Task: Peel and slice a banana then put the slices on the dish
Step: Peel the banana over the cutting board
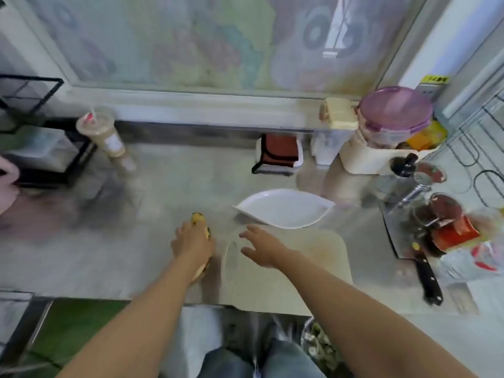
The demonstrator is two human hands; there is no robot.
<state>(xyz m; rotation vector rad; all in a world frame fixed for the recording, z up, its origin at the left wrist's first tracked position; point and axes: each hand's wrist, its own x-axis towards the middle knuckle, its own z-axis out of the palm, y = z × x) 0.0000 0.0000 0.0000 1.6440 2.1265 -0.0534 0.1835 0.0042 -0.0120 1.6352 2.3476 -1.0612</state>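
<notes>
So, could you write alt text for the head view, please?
A person's left hand grips a spotted banana on a steel counter; the open right hand hovers over a cutting board, near a white dish.

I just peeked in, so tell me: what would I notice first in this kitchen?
Two arms reach in: the left hand grips a spotty yellow banana, and the right hand is open over the cutting board. Just behind them sits an empty white leaf-shaped dish, and a big knife lies at the right.

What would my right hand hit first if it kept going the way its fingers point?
Probably the banana that the left hand grips; the right hand points left toward it, just short of the dish. Depth is unclear.
</notes>
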